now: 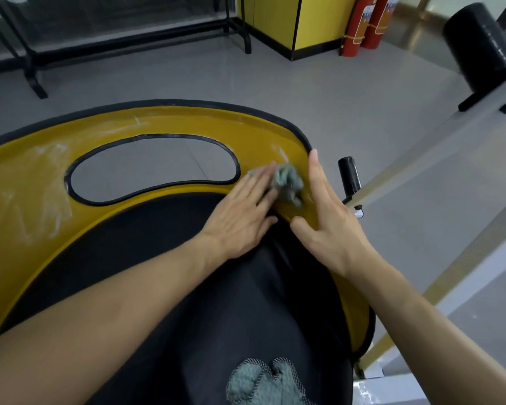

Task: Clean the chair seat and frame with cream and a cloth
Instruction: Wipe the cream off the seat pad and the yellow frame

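Note:
A yellow chair frame (187, 121) with black edging curves round a black padded seat (164, 258); white cream smears streak its left side and top. My left hand (243, 211) presses a crumpled grey-green cloth (288, 182) flat-fingered against the frame's right part, beside the oval cut-out (152, 168). My right hand (324, 211) lies open against the frame's right rim, fingers straight, thumb on the inner face. A second grey-green cloth (263, 384) rests on the seat at the bottom edge.
A black handle post (349, 176) stands just right of the chair. Grey floor lies beyond, with a black rack base (35, 80) at far left, a yellow cabinet (289, 21), red fire extinguishers (362, 24) and a black padded roller (479, 45) at far right.

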Available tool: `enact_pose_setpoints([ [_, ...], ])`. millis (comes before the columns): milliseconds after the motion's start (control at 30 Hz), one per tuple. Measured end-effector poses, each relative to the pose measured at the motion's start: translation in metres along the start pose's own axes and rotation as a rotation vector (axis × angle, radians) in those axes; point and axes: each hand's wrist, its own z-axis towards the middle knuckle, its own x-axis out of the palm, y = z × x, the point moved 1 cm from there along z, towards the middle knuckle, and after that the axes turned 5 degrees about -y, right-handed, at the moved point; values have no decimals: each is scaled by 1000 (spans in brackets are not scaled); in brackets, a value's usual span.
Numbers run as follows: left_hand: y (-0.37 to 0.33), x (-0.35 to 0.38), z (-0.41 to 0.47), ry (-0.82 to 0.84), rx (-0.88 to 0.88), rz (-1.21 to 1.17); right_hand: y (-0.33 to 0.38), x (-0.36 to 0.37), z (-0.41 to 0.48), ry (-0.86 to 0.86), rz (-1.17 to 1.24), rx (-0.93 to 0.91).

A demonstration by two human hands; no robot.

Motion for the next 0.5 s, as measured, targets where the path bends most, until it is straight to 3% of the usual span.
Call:
enact_pose_setpoints([
  [67,3,-15,13,-50,-118,-21,0,0,0,-19,-21,-6],
  [367,-15,-46,16,-177,-287,-120,1,0,-1,-19,18,-9],
  [500,-21,-52,13,-156,-255,-287,3,-1,-2,-20,19,-17],
])
